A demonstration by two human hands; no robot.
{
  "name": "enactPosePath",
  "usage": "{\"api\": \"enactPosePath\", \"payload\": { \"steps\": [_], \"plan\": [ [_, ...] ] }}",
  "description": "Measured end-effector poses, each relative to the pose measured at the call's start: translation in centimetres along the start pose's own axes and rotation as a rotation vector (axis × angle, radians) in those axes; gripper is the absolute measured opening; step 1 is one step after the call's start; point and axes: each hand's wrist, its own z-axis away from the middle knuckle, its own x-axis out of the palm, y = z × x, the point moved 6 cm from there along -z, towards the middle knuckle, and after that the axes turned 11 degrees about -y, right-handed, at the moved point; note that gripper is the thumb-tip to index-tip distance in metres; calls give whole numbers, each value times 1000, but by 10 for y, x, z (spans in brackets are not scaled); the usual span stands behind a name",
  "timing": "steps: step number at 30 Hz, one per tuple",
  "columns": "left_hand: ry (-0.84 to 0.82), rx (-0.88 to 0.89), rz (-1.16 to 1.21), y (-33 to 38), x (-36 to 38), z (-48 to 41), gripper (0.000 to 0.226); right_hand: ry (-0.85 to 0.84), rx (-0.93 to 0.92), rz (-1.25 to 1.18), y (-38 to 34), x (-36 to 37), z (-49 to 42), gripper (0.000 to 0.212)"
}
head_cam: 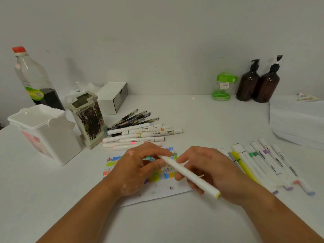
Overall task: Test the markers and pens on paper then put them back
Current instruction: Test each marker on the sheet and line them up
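This looks like a plain home or small-office corner. A white desk (175, 223) sits against a bare wall (157, 41), with loose markers (145, 132), a pen holder (89, 118), a tissue box (112, 97), brown pump bottles (248, 83) and a drink bottle (33, 79) on it.

White marker (189, 174), yellow-green end; paper (163, 192) multicoloured scribbles; 2 brown pump bottles (248, 85).

Two brown pump bottles (248, 86), one clear red-capped bottle (33, 76), one green-lidded clear jar (222, 86), one white plastic bin (50, 135), one patterned pen holder (89, 120), one white box (110, 97), one scribbled paper sheet (157, 193), four visible black gel pens (140, 114), one hand-held white marker (191, 176); piled white markers (157, 133) overlap uncountably.
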Motion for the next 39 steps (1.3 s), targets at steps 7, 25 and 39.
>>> {"api": "enactPosePath", "payload": {
  "steps": [7,25,39],
  "plan": [
    [62,-89,-321,-6,-5,1,37,445,179,916,-10,-32,13,32],
    [315,-404,-726,-33,-51,0,27,679,233,1104,-9,-49,18,25],
    [237,-436,-714,-37,-43,-5,19,588,33,1049,-10,-31,12,19]
  ]
}}
